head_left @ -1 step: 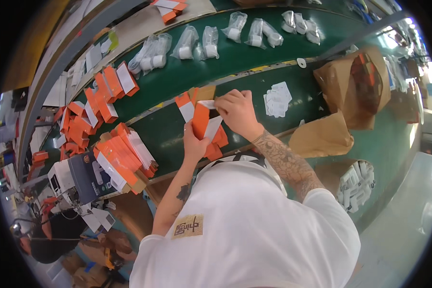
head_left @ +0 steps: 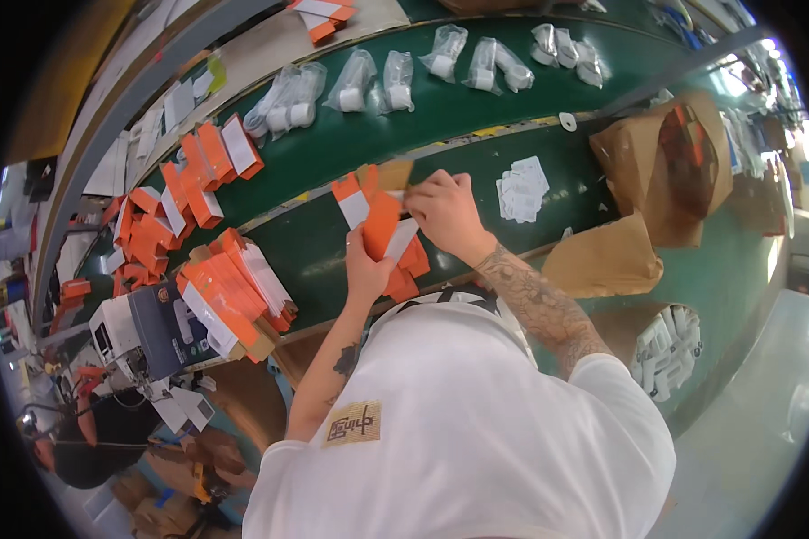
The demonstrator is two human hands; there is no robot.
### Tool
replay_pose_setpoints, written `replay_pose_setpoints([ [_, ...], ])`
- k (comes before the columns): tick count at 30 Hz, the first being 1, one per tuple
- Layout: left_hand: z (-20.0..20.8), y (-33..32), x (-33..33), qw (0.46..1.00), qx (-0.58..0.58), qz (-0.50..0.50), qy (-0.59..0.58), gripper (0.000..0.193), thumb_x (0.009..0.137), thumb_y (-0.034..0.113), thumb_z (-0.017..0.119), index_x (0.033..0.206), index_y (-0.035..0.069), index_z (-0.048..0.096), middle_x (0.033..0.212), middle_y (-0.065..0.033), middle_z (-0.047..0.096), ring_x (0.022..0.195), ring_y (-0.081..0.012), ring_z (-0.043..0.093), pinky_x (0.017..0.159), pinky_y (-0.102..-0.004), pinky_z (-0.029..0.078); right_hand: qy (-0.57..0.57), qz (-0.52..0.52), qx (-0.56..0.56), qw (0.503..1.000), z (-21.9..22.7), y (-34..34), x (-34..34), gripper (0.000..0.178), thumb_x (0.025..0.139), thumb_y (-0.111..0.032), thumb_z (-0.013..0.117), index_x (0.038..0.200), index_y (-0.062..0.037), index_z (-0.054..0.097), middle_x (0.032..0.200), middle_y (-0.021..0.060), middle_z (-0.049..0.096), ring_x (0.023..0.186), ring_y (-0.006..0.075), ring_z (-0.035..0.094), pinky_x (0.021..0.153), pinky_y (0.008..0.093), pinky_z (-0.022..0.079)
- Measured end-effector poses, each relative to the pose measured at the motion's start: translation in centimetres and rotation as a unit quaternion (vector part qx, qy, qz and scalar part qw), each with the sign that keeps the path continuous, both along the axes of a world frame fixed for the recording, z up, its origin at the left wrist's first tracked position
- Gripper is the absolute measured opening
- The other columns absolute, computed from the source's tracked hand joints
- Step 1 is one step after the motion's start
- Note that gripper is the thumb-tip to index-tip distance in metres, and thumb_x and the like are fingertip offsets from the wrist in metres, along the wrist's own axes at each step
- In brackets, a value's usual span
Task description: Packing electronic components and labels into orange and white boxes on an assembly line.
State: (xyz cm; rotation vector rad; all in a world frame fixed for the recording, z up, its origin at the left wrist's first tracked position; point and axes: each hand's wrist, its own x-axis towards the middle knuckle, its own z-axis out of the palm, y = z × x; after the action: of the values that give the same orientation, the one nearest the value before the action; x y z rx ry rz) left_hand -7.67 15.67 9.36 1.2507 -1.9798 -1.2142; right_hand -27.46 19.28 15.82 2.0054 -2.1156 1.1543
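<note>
My left hand [head_left: 368,269] is wrapped round the lower part of an orange and white carton [head_left: 383,222], which stands tilted over the green bench. At the carton's upper end, my right hand [head_left: 445,211] is closed with its fingertips at the flaps; what exactly they pinch is hidden. Behind and below the held carton lie more orange and white cartons [head_left: 351,199], partly covered by it and my hands. A brown cardboard piece [head_left: 393,173] shows just beyond the carton's top.
Right of my hands lies a pile of white cards [head_left: 522,190]. Brown paper bags [head_left: 625,166] stand farther right, with a box of white parts [head_left: 667,352] nearer. Flattened orange cartons [head_left: 229,292] lie left. Bagged white items [head_left: 398,83] line the far belt. A person [head_left: 99,440] is lower left.
The carton has turned slightly in my hands, showing a broader orange face. My right fingers have shifted a little at its upper end.
</note>
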Motion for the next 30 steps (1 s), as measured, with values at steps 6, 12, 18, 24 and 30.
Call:
replay_pose_setpoints([
  [6,-0.1,0.8,1.4,1.0,0.018,-0.013,0.016,0.06,0.067,0.004,0.07,0.123,-0.004,0.047,0.115,-0.0203,0.052,0.11,-0.0353,0.053,0.096,-0.0395,0.043,0.133,0.26,0.288,0.912,2.9,-0.4,0.3,0.017,0.077,-0.012,0.061,0.092,-0.0134,0.068,0.099,-0.0018,0.065,0.111,0.0191,0.05,0.09,0.0458,0.036],
  [12,-2.1,-1.0,1.2,0.968,0.21,0.001,0.134,0.08,0.06,-0.002,0.072,0.135,0.003,0.043,0.124,-0.0118,0.054,0.116,-0.0235,0.054,0.099,-0.0332,0.042,0.063,0.14,0.167,0.974,3.0,0.0,-0.1,0.044,0.075,-0.021,0.069,0.118,-0.0165,0.062,0.124,0.0047,0.055,0.118,0.0267,0.046,0.103,0.0503,0.031],
  [18,-0.2,-1.6,1.6,0.986,0.149,0.017,0.074,0.081,0.059,0.003,0.072,0.135,0.0,0.042,0.125,-0.0166,0.052,0.118,-0.0279,0.052,0.101,-0.0348,0.041,0.044,0.105,0.152,0.982,3.3,0.3,0.8,0.059,0.076,-0.026,0.072,0.128,-0.0076,0.05,0.104,0.0055,0.063,0.113,0.0268,0.048,0.102,0.0526,0.031],
  [24,-1.0,-2.2,1.8,0.974,0.186,0.026,0.126,0.084,0.061,-0.004,0.07,0.138,0.002,0.039,0.128,-0.0125,0.051,0.12,-0.0251,0.051,0.102,-0.0347,0.041,-0.084,0.081,0.094,0.989,2.7,-0.8,-0.3,0.049,0.078,-0.021,0.07,0.123,-0.0056,0.057,0.113,0.0109,0.064,0.113,0.0287,0.054,0.106,0.0471,0.033],
  [30,1.1,-16.2,3.0,0.942,0.096,0.239,0.214,0.082,0.08,0.015,0.071,0.145,-0.004,0.023,0.137,-0.0189,0.044,0.122,-0.0256,0.049,0.101,-0.0359,0.041,-0.462,-0.106,0.058,0.879,-3.4,-3.0,-0.2,0.025,0.088,-0.016,0.067,0.107,-0.0011,0.063,0.095,0.0121,0.07,0.09,0.0178,0.066,0.079,0.0293,0.05],
])
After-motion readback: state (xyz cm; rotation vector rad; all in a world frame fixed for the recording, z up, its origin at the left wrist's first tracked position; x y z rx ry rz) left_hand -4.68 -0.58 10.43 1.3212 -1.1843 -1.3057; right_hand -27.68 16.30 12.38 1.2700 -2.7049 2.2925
